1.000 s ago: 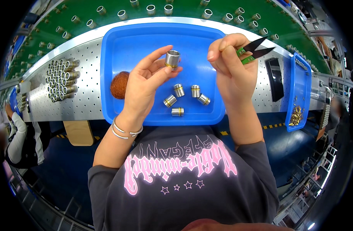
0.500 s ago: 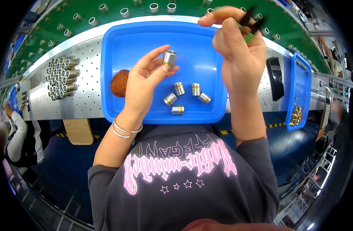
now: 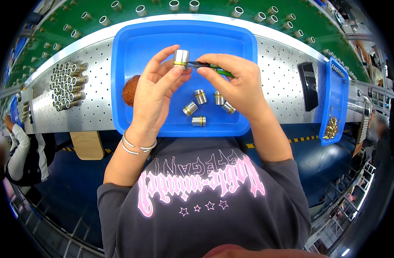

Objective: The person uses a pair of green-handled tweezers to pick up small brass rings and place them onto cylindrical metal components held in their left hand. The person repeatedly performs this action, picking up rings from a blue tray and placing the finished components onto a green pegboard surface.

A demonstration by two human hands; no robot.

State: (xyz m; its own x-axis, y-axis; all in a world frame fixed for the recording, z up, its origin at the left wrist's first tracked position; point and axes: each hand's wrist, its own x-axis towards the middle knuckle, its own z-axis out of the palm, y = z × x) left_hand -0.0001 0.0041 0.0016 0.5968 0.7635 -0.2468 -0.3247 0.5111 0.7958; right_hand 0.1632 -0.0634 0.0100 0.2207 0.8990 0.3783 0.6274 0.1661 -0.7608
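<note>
My left hand [image 3: 156,88] holds a silver metal sleeve [image 3: 181,56] with a yellow ring near its lower end, pinched between thumb and fingers. From the right, my right hand [image 3: 240,79] grips a slim black-and-green pointed tool [image 3: 214,67]. Its dark tips meet the sleeve's side around the yellow ring; whether it is tweezers or small pliers is unclear. Both hands are above a blue tray [image 3: 186,131]. Several similar sleeves lie in it, one [image 3: 200,96] standing closest below the hands. A brown fibrous ball [image 3: 129,91] sits at the tray's left, partly behind my left wrist.
Many sleeves [image 3: 67,86] are grouped on the perforated metal bench [image 3: 100,103] at left. A green conveyor [image 3: 124,19] carrying spaced sleeves curves behind. Rightward lie a black device [image 3: 308,87] and a narrow blue tray [image 3: 324,139] with brass-coloured parts [image 3: 330,128]. Another person [image 3: 23,152] is at far left.
My right hand has come down and left from the upper right, bringing the tool's tips to the sleeve. My left hand has shifted slightly left and up, still holding the sleeve.
</note>
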